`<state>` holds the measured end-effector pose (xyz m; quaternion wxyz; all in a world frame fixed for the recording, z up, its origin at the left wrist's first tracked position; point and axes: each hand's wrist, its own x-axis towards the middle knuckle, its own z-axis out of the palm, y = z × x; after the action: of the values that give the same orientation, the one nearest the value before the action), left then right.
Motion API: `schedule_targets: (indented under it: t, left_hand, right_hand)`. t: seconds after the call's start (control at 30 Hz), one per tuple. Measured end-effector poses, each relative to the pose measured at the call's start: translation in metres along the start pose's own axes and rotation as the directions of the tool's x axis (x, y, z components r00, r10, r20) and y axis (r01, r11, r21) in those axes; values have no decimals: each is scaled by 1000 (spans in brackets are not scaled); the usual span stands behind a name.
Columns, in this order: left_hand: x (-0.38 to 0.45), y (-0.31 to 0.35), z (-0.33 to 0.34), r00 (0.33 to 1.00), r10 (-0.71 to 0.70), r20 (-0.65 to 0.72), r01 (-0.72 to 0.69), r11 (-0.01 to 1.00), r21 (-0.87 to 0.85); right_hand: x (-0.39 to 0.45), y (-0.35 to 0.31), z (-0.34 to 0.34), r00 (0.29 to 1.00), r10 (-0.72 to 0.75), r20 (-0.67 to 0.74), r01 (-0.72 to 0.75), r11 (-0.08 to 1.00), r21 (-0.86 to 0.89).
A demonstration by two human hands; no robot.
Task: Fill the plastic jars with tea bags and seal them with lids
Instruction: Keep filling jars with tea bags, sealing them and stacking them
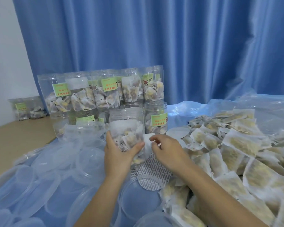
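Note:
A clear plastic jar (pixel 126 126) holding several tea bags stands upright in the middle, without a lid. My left hand (pixel 120 153) grips its lower part, thumb across the front. My right hand (pixel 166 150) pinches a white round liner disc (pixel 147 145) beside the jar's right side. A large heap of loose tea bags (pixel 233 153) spreads over the right. Clear plastic lids (pixel 56 161) lie scattered at the left and front.
Filled, labelled jars (pixel 102 92) are stacked in two rows behind the held jar, with two more (pixel 28 108) at the far left by the wall. Patterned round liner discs (pixel 152 176) lie under my right wrist. A blue curtain (pixel 154 46) hangs behind.

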<state>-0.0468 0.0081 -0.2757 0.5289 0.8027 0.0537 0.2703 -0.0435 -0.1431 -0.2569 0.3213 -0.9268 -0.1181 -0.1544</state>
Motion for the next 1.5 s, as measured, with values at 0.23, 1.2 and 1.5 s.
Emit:
schedule_targets:
  t: [0.23, 1.2, 1.5]
  left_hand:
    - [4, -4, -2, 998, -58, 26, 61, 987, -146]
    - [1, -1, -10, 994, -10, 107, 25, 990, -138]
    - [3, 0, -10, 996, -72, 49, 69, 996, 62]
  right_hand:
    - [1, 15, -25, 933, 360, -9, -216, 539, -814]
    - [36, -31, -30, 942, 51, -331, 80, 926, 370]
    - [22, 33, 10, 973, 185, 141, -110, 901, -420]
